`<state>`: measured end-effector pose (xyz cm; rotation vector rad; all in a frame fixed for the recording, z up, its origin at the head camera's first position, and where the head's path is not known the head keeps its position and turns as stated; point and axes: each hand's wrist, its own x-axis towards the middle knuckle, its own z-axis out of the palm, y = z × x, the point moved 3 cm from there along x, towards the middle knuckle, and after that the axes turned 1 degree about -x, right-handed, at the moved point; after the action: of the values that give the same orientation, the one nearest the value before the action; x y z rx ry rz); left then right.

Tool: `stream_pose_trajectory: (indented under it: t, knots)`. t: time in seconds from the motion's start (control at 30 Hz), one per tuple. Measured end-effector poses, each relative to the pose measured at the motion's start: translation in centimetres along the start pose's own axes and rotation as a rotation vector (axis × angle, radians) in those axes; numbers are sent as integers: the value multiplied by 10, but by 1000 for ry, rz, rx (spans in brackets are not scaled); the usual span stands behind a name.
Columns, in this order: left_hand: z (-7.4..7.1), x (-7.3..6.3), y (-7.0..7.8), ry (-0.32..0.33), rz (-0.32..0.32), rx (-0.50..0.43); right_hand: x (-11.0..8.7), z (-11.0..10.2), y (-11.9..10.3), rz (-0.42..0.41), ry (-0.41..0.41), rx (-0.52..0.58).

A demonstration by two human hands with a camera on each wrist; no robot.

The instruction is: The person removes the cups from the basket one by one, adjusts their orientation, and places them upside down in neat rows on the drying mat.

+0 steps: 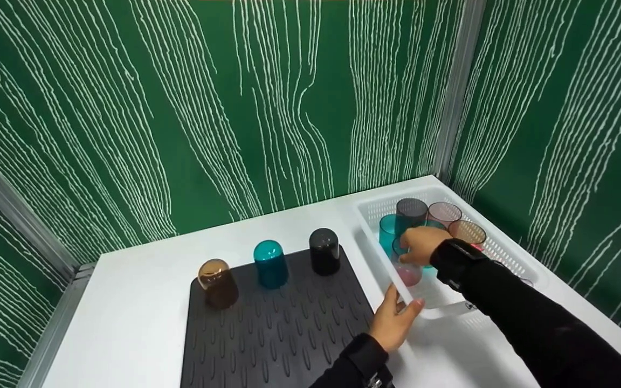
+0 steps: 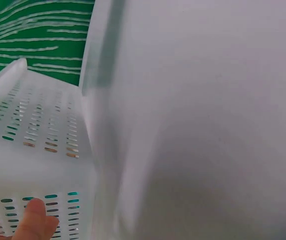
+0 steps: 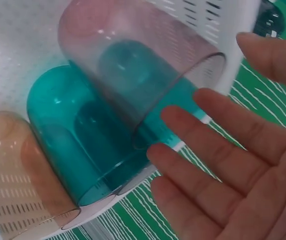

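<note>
Left hand (image 1: 394,323) grips the basket (image 2: 38,175) at seven o'clock; right hand (image 1: 425,245), fingers spread, is by the pink cup (image 3: 133,55). Seemingly cup-picking; next calls for pinching its rim.

Pink cup (image 3: 138,60); teal cup (image 3: 65,130); amber cup (image 3: 13,165); white basket (image 2: 33,172); dark grey mat (image 1: 267,334); green wall (image 1: 219,64), wavy white lines.
</note>
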<state>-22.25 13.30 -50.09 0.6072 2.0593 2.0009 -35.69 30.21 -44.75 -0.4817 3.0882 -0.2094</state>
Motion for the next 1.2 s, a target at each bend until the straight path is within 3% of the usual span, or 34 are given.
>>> stream_pose_trajectory:
  t: [0.13, 0.23, 0.33, 0.4, 0.6, 0.73, 0.93, 1.07, 1.2]
  knots:
    - [1, 5, -13, 12, 35, -28, 1, 7, -10, -51, 51, -44]
    - [1, 16, -39, 14, 66, -31, 16, 28, 2, -63, 97, -89]
    - [1, 26, -59, 23, 87, 7, 29, 44, 12, -58, 71, -82]
    - [1, 25, -58, 32, 80, 8, 35, 55, 20, -77, 74, -61]
    - [3, 6, -15, 51, 48, -82, 40, 66, 34, -101, 58, -3]
    - [7, 2, -5, 50, 40, -134, 30, 55, 26, -57, 37, -12]
    - [9, 2, -6, 30, 39, -179, 12, 26, 16, -67, 10, 60]
    - [8, 1, -4, 35, 33, -176, -4, -5, 3, -74, 31, 118]
    - [8, 0, -4, 43, 25, -174, -31, -47, -31, -50, 50, 163]
